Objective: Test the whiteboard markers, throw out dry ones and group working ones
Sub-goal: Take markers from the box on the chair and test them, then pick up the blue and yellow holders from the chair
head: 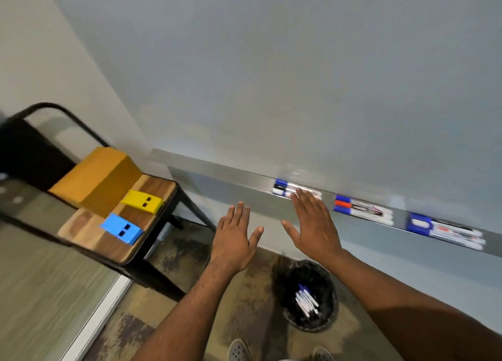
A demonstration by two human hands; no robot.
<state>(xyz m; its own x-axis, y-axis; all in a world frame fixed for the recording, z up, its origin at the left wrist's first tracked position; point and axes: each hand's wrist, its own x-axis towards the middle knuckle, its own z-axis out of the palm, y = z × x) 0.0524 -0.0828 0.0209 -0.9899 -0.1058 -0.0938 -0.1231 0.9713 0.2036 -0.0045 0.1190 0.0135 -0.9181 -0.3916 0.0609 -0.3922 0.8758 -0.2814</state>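
Three groups of whiteboard markers lie on the grey ledge under the whiteboard. The left group has blue and black caps. The middle group has blue and red caps. The right group has blue caps. My right hand hovers with flat, spread fingers just in front of the left group, partly covering it. My left hand is also flat and empty, below the ledge. A black mesh bin on the floor holds several markers.
A wooden stool with a black metal frame stands at the left. On it lie an orange block, a yellow box and a blue box. My shoes show at the bottom edge, near the bin.
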